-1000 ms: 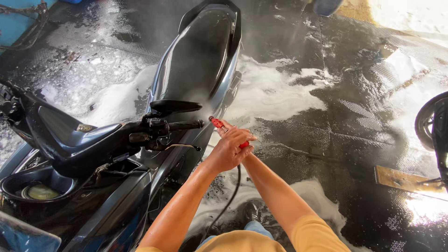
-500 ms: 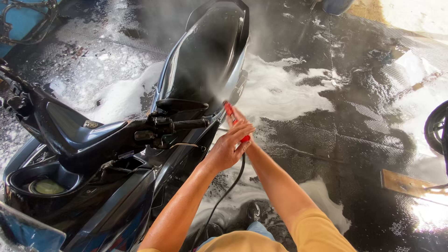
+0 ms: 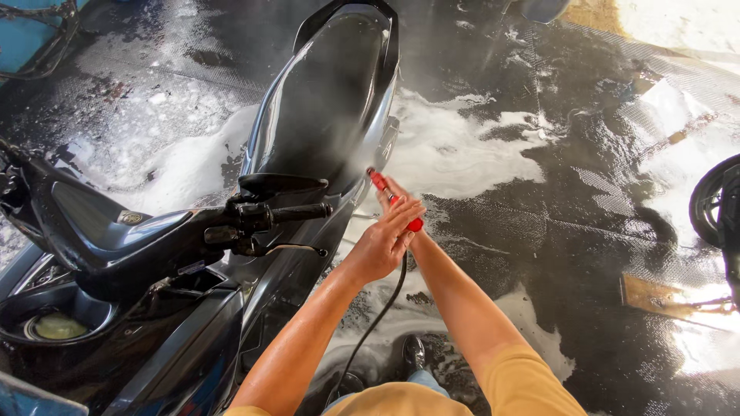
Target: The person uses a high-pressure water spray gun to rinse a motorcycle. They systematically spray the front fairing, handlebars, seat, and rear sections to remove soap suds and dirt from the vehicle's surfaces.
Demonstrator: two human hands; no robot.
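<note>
Both my hands hold a red spray nozzle (image 3: 380,182) on a black hose (image 3: 375,320). My left hand (image 3: 383,245) wraps over the nozzle's rear. My right hand (image 3: 391,190) sits under it, mostly hidden, with fingers showing near the tip. The nozzle points at the right flank of a dark wet scooter (image 3: 324,100), just below the seat, and a fine mist of water shows at the panel. The scooter's right handlebar grip (image 3: 301,212) and mirror (image 3: 281,185) lie just left of my hands.
White foam (image 3: 462,154) spreads over the wet dark floor to the right of the scooter and behind it. Another vehicle's wheel (image 3: 713,202) is at the right edge, with a brown board (image 3: 663,296) on the floor below it. My shoe (image 3: 414,353) stands near the hose.
My hands and the nozzle have moved slightly up and forward, closer to the scooter's side below the seat. The grip on the nozzle stays the same.
</note>
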